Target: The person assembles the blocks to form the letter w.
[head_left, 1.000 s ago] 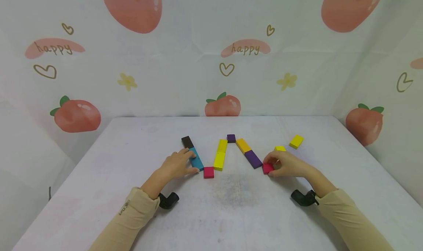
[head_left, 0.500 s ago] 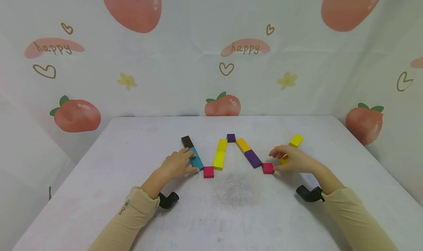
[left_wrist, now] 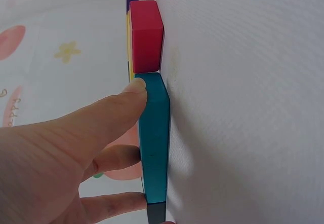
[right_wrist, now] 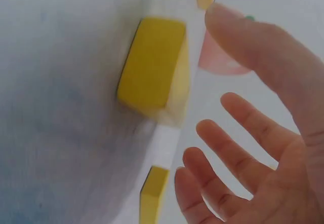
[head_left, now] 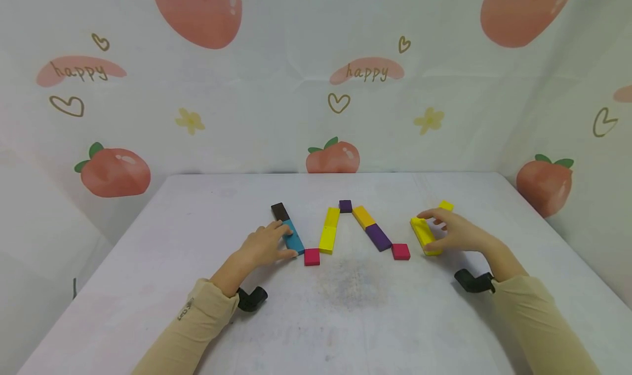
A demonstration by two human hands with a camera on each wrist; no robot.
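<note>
My left hand (head_left: 283, 239) rests on a teal block (head_left: 298, 246), its thumb and straight fingers pressed against the block's side. The left wrist view shows the same teal block (left_wrist: 154, 138) under that hand (left_wrist: 121, 133), end to end with a pink square (left_wrist: 146, 35). My right hand (head_left: 436, 233) is open around a long yellow block (head_left: 422, 232) lying on the table. In the right wrist view the hand (right_wrist: 225, 62) has spread fingers and a gap shows between them and the yellow block (right_wrist: 154, 62). A second yellow block (head_left: 446, 205) lies just behind the hand.
Blocks lie in zigzag lines on the white table (head_left: 345, 309): a brown block (head_left: 279, 211), a pink square (head_left: 311, 257), two yellow blocks (head_left: 327, 239), a purple square (head_left: 345, 206), an orange block (head_left: 362, 217), a purple block (head_left: 378, 237), a pink square (head_left: 400, 251). A printed cloth wall stands behind.
My right hand let go of the right pink square, moved right and back to the long yellow block, which now lies turned and nearer. The left hand has stayed on the teal block.
</note>
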